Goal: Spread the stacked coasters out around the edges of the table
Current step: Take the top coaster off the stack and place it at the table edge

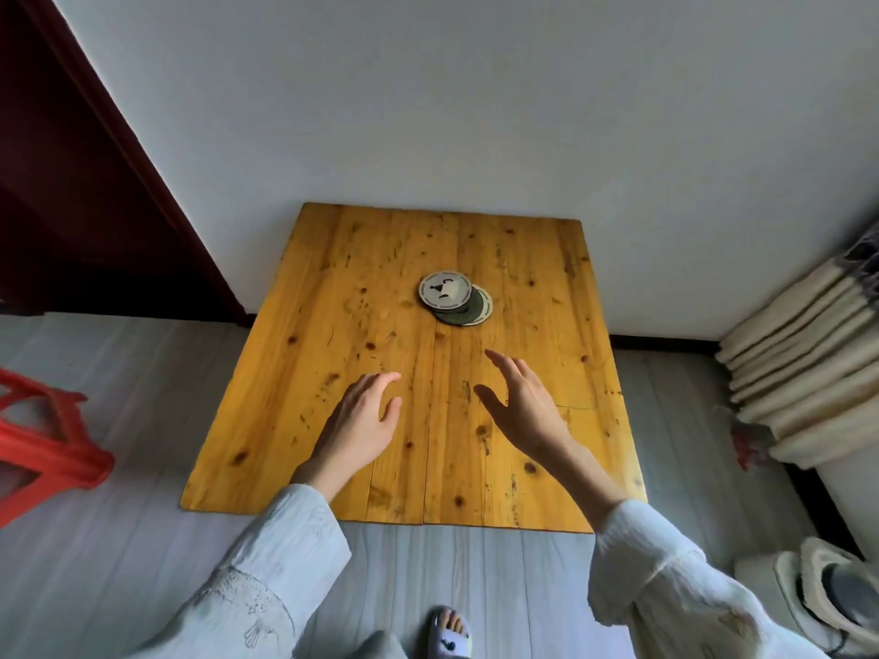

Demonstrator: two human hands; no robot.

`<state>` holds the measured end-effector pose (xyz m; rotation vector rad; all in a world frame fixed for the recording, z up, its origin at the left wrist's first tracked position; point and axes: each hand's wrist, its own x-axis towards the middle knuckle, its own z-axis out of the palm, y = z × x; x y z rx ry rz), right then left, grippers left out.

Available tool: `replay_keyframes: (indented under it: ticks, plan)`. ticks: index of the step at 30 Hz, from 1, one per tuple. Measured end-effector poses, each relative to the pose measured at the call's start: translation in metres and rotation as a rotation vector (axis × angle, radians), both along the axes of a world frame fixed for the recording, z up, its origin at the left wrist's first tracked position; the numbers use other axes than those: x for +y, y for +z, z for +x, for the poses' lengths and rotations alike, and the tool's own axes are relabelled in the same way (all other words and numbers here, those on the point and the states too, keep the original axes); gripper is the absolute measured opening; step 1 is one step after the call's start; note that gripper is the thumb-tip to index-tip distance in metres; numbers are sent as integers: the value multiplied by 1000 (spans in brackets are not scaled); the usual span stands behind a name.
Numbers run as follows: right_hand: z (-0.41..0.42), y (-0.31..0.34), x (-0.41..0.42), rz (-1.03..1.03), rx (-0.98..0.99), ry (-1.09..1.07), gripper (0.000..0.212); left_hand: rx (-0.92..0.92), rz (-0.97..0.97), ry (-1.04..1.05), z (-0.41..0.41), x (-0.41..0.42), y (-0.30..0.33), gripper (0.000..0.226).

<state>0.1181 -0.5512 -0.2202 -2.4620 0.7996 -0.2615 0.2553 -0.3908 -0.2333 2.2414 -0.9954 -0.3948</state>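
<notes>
A small stack of round coasters (454, 297) lies right of centre on the far half of the yellow wooden table (333, 287). The top coaster is pale with a dark pattern, and darker ones stick out beneath it toward the lower right. My left hand (364, 420) hovers over the near half of the table, fingers apart, holding nothing. My right hand (523, 401) is raised beside it, fingers stretched toward the stack, a short way from it and not touching.
A white wall runs behind the table. A red plastic stool (43, 439) stands on the floor at the left. Folded cream bedding (804, 368) is piled at the right. My sandalled foot (449, 632) shows below the table's near edge.
</notes>
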Motion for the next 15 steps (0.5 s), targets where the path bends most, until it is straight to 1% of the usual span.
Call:
replay_keyframes:
  ticks: [8,15]
  plan:
    - [59,-55,-54,53,128,31,57,149,186,-26,54,-42,-64,39]
    - [122,-105,-101,115,268,-14,56,205,377,-111,126,-92,-128,48]
